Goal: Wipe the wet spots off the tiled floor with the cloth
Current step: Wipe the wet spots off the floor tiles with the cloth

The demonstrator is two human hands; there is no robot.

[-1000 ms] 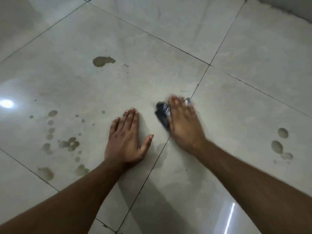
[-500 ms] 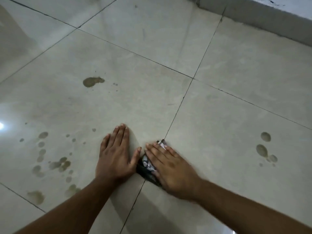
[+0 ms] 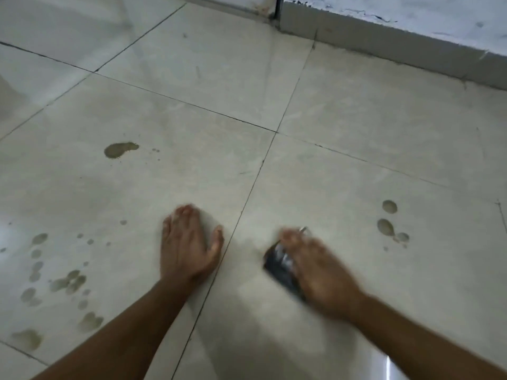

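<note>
My right hand (image 3: 318, 272) presses a dark, crumpled cloth (image 3: 278, 267) flat against the pale tiled floor (image 3: 356, 165), fingers straight over it; the hand is blurred. The cloth shows only at the hand's left side. My left hand (image 3: 186, 248) lies palm down on the neighbouring tile, fingers spread, left of the grout line. A few wet spots (image 3: 388, 224) sit to the right of the cloth, apart from it. A larger brownish spot (image 3: 119, 150) lies ahead on the left, and a cluster of several wet spots (image 3: 65, 281) spreads at the left.
A grey skirting and wall (image 3: 384, 42) run along the far right. A bright light reflection (image 3: 389, 368) shows on the tile near my right forearm.
My right hand slid the cloth to the right, away from my left hand and across the grout line onto the right tile. The view tilted up and now shows the wall.
</note>
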